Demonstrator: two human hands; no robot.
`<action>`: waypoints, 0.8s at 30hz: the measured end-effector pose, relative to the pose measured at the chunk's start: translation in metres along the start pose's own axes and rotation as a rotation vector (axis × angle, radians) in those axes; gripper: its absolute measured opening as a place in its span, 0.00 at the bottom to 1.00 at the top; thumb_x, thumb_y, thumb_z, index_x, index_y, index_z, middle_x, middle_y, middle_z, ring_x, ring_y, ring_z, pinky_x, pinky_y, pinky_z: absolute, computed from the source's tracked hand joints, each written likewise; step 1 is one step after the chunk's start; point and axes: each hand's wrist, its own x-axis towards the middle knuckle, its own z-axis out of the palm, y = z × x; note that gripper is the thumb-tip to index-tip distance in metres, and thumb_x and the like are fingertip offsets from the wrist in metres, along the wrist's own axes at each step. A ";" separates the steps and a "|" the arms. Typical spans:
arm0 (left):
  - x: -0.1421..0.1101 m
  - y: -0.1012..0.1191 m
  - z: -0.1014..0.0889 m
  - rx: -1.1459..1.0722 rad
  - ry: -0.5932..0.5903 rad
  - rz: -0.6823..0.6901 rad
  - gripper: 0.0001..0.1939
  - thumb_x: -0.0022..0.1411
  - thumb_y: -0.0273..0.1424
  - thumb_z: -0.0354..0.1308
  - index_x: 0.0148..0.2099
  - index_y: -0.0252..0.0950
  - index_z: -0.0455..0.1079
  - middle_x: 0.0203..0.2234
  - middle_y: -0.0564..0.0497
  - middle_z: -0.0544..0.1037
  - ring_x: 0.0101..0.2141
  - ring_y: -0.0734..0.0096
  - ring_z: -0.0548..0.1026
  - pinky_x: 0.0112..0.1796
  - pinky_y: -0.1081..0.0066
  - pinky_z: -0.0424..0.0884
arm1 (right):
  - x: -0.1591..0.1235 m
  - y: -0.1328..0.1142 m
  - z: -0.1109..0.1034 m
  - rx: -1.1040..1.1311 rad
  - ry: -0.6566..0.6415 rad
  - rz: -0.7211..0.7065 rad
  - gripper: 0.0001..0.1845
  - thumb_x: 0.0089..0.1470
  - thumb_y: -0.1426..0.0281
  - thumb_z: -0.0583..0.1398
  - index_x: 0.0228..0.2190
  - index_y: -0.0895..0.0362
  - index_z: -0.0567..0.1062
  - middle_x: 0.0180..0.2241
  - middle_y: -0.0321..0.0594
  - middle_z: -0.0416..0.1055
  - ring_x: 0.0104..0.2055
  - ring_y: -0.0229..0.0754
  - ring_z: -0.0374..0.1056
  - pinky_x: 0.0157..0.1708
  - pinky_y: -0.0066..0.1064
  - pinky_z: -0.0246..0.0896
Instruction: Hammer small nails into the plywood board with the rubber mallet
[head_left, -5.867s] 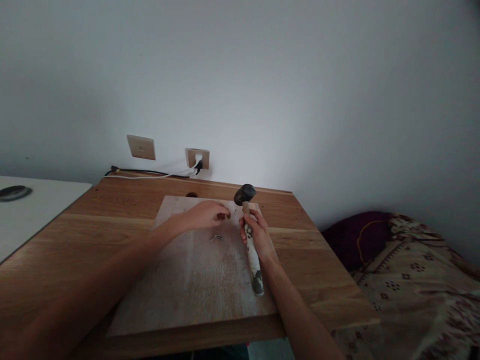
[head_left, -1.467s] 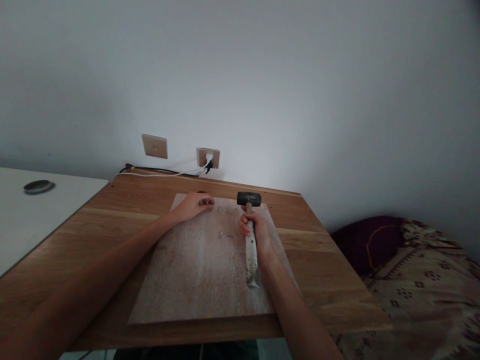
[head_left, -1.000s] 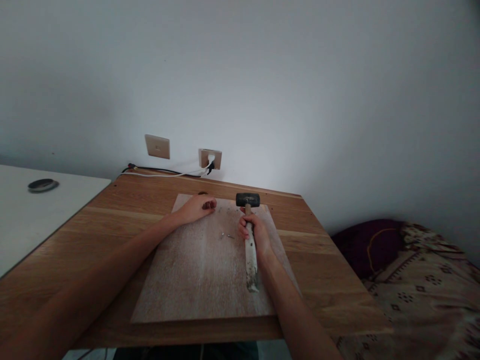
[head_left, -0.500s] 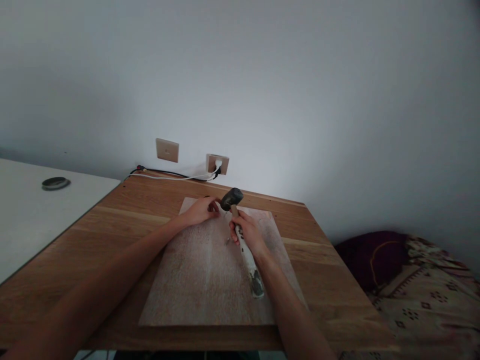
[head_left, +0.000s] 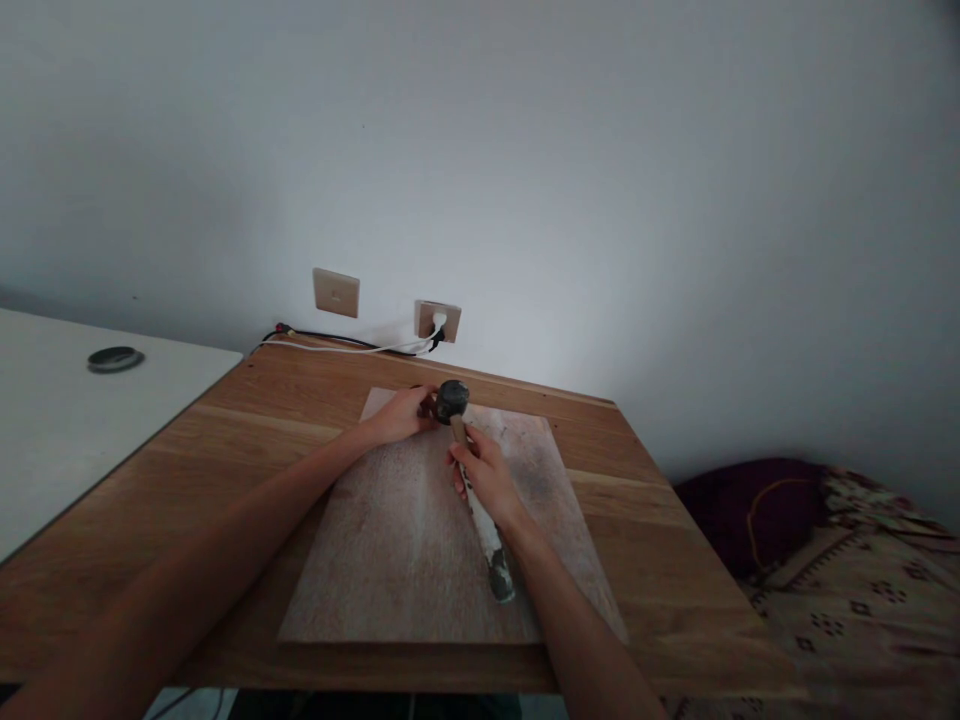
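My right hand [head_left: 484, 470] is closed around the upper handle of a hammer [head_left: 484, 535], close below its head. The handle is pale and worn, with dark patches and a dark butt that points toward me. Its dark, blocky head is up beside the fingers of my left hand [head_left: 405, 414]. Those fingers are curled together near the far edge of a pale wooden board [head_left: 405, 560]; the hammer head partly covers them, and whatever they pinch is too hidden to make out. The board lies flat under both hands.
The board rests on a brown wooden table [head_left: 225, 450] against the wall. Cables [head_left: 345, 348] run along its back edge to a wall socket [head_left: 448, 320]. At left, a white table [head_left: 60, 430] bears a round dark-topped object [head_left: 115, 359]. Patterned cloth [head_left: 847, 600] lies at right.
My right hand has moved slightly left with the hammer, and the head has turned and come closer to my left fingers. My left hand stays about where it was. The view has shifted slightly.
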 end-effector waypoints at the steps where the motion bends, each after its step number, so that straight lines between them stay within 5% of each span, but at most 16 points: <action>1: 0.000 -0.001 0.000 -0.005 0.004 0.007 0.26 0.54 0.29 0.66 0.56 0.33 0.73 0.41 0.45 0.85 0.40 0.57 0.82 0.42 0.65 0.76 | 0.000 0.000 0.001 -0.001 0.008 -0.008 0.18 0.49 0.56 0.64 0.38 0.53 0.71 0.23 0.28 0.70 0.12 0.33 0.59 0.09 0.27 0.54; 13: -0.001 0.001 -0.001 0.001 -0.008 -0.006 0.24 0.56 0.28 0.64 0.56 0.35 0.72 0.40 0.47 0.85 0.40 0.59 0.83 0.41 0.65 0.76 | -0.002 -0.005 -0.002 0.035 0.017 0.050 0.16 0.47 0.57 0.65 0.33 0.53 0.72 0.23 0.29 0.70 0.12 0.33 0.58 0.09 0.27 0.52; 19: -0.001 0.030 -0.003 0.227 0.012 0.055 0.16 0.54 0.29 0.65 0.46 0.35 0.72 0.41 0.46 0.79 0.40 0.59 0.78 0.41 0.64 0.73 | -0.001 -0.014 -0.013 0.130 0.176 -0.040 0.15 0.46 0.57 0.65 0.31 0.53 0.72 0.23 0.29 0.70 0.13 0.33 0.58 0.11 0.28 0.52; 24: -0.013 0.078 0.010 0.494 -0.368 0.230 0.06 0.59 0.32 0.64 0.39 0.37 0.73 0.35 0.47 0.79 0.35 0.61 0.77 0.36 0.66 0.70 | 0.001 -0.015 -0.033 0.165 0.300 -0.083 0.14 0.46 0.57 0.64 0.25 0.53 0.69 0.19 0.29 0.67 0.13 0.32 0.56 0.13 0.27 0.50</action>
